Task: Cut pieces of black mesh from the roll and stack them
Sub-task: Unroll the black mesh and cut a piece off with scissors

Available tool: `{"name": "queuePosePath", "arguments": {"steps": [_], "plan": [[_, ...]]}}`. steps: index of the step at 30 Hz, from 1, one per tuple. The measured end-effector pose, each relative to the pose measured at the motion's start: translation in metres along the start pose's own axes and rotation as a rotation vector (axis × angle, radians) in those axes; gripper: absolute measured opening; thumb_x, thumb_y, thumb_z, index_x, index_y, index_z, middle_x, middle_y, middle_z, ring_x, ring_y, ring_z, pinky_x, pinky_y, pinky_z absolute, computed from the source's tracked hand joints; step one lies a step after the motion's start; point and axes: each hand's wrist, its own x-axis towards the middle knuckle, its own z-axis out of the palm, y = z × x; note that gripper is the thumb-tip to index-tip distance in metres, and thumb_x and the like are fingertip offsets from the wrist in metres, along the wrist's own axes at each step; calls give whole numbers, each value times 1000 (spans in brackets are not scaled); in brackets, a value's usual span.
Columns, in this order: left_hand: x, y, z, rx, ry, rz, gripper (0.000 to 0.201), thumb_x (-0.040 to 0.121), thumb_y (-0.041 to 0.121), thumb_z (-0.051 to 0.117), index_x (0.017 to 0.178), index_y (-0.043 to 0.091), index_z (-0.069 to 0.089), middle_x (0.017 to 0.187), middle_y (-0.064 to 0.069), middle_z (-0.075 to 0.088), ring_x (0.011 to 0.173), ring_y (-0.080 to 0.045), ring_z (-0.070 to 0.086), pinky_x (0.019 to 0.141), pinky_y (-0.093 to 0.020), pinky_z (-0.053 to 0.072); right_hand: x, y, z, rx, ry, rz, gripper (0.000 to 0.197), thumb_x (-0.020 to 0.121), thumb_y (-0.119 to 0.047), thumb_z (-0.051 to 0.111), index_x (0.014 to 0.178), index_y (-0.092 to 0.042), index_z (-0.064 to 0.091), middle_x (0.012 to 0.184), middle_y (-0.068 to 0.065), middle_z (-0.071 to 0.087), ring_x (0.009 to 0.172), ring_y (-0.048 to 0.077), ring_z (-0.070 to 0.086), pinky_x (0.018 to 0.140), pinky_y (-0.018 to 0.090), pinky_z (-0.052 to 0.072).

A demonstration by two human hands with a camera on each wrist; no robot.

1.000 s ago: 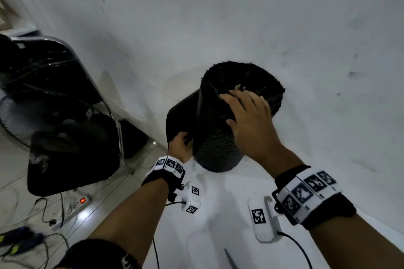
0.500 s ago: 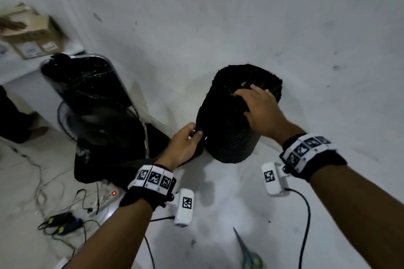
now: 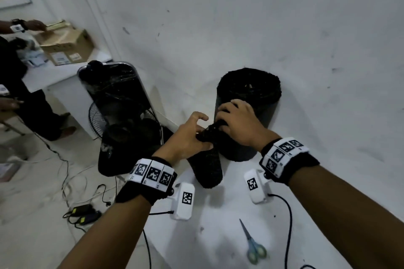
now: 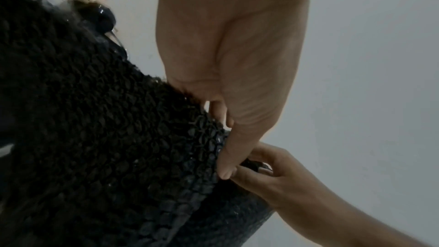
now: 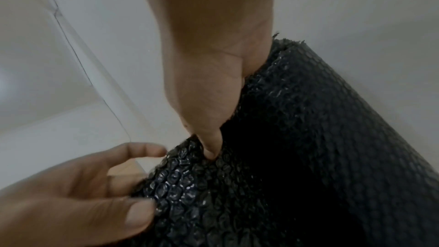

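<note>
Roll of black mesh (image 3: 248,113): stands upright on the white tabletop (image 3: 218,236) near its far edge, close against the white wall (image 3: 262,17). Top rim ragged. Half a second ago the roll sat in much the same spot.

Loose flap of mesh (image 3: 207,159): drawn off the roll's left side and hanging toward the tabletop's left edge. In the earlier picture only a short edge showed beside the roll; the flap now reaches well out from it.

Left hand (image 3: 185,137): thumb and lower fingers pinch the bunched upper edge of the flap, index finger lifted and free (the right wrist view shows the thumb (image 5: 140,213) pressed flat on the mesh). Earlier it touched the roll's left side lower down.

Right hand (image 3: 237,122): fingers curled round the same bunched edge, just beside the left hand, thumb tucked into the fold. Half a second ago it gripped the roll's top rim; it has come down to the roll's middle.

Scissors (image 3: 253,244): blue-green handles, lying flat near the tabletop's near edge, well apart from both hands, untouched.

Other items: a black fan (image 3: 122,120) on the floor left of the tabletop; a cardboard box (image 3: 67,46) on a far table; cables (image 3: 83,214) on the floor.
</note>
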Motion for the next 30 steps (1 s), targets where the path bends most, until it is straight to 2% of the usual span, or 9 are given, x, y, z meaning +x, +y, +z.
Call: {"name": "queuePosePath", "arguments": {"steps": [3, 7, 11, 16, 18, 21, 24, 27, 30], "plan": [[-16, -10, -21, 263, 34, -22, 53, 85, 23, 77, 127, 30, 44, 107, 2, 72, 95, -16, 68, 85, -37, 56, -1, 12, -6, 25, -1, 35, 31, 96, -38, 58, 125, -26, 62, 142, -2, 44, 134, 29, 26, 111, 43, 20], [-28, -34, -56, 645, 118, -145, 32, 92, 30, 65, 123, 37, 58, 119, 10, 67, 119, -21, 57, 99, -44, 37, -5, 29, -16, -22, -101, 103, 36, 94, -39, 60, 127, -27, 61, 142, -3, 45, 131, 30, 27, 110, 44, 25], [-34, -55, -81, 497, 63, -173, 16, 91, 38, 53, 96, 52, 60, 106, 16, 68, 109, -21, 62, 100, -51, 44, -10, 25, -24, -53, -182, 115, 41, 90, -46, 59, 127, -29, 62, 143, -4, 41, 131, 31, 23, 111, 45, 19], [-39, -52, -81, 178, 104, -37, 27, 99, 6, 52, 96, 29, 66, 98, 7, 70, 95, -12, 64, 88, -29, 49, -2, -10, -24, -53, -219, 24, 50, 88, -67, 49, 126, -36, 61, 148, -8, 38, 136, 32, 20, 113, 49, 16], [-44, -49, -84, 138, 110, -22, 25, 99, 5, 52, 99, 25, 68, 100, 5, 71, 95, -8, 65, 89, -25, 50, 3, -23, -21, 19, -237, -3, 41, 92, -61, 51, 121, -36, 63, 137, -7, 51, 135, 30, 22, 112, 47, 17], [-56, -52, -99, 206, 131, -9, 17, 98, 14, 61, 99, 30, 68, 95, 13, 70, 84, 7, 63, 77, -11, 47, 7, -32, -16, 111, -252, 28, 28, 96, -51, 53, 112, -31, 65, 111, 1, 62, 127, 27, 33, 106, 42, 25], [-72, -62, -126, 354, 115, -48, 19, 90, 27, 73, 104, 37, 65, 99, 12, 69, 91, 0, 64, 80, -18, 48, 7, -30, -20, 185, -278, 52, 23, 97, -45, 56, 116, -34, 62, 102, -5, 59, 120, 26, 42, 102, 42, 35], [-83, -67, -145, 350, 108, -73, 26, 88, 19, 75, 99, 39, 63, 100, 9, 70, 84, 8, 64, 69, -6, 43, 5, -27, -31, 240, -335, 75, 17, 96, -42, 56, 113, -41, 60, 100, -9, 60, 117, 23, 42, 104, 46, 36], [-87, -62, -152, 294, 129, -52, 23, 89, 12, 73, 97, 32, 65, 93, 11, 69, 73, 14, 62, 61, -5, 44, 4, -35, -40, 233, -366, 94, 2, 95, -38, 55, 96, -40, 57, 93, -10, 59, 115, 23, 40, 104, 46, 35]]}}
